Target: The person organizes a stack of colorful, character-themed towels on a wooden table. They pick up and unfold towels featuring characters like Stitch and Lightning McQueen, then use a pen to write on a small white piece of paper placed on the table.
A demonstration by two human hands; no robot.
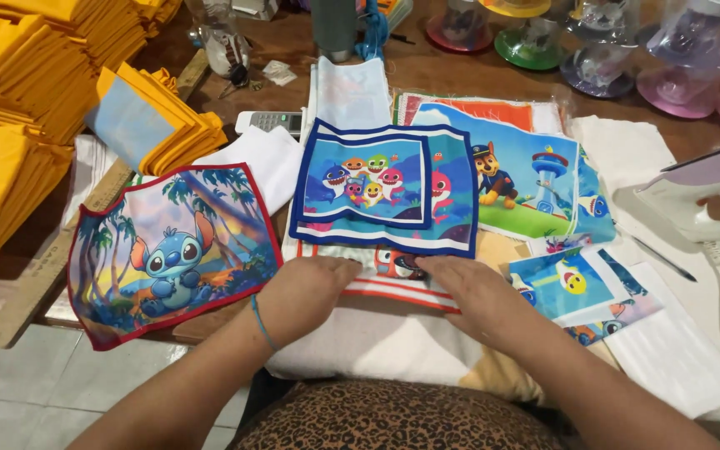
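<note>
Orange-and-white striped printed cloth point(393, 279) lies flat on the padded white work surface point(377, 346) just in front of the person, its far part tucked under a blue-bordered cloth panel printed with cartoon sharks point(385, 187). Both hands press down on the striped cloth's near edge. The left hand point(306, 296), with a thin blue band at the wrist, lies palm down with its fingers curled loosely and flattened on the fabric, gripping nothing. The right hand point(472, 292) also lies palm down, fingers stretched out together toward the left and touching the cloth, gripping nothing. The two hands are near each other but apart.

To the left lies a red-edged cloth panel showing a blue cartoon creature among palms point(172, 250), partly over a wooden ruler point(52, 267). Beyond it sit stacks of folded yellow fabric point(27, 75). Right of the shark panel lies a printed panel with a cartoon dog and a tower point(518, 179). A white clothes iron point(693, 196) stands at the right edge, and a white remote control point(270, 122) rests farther back on the table.
</note>
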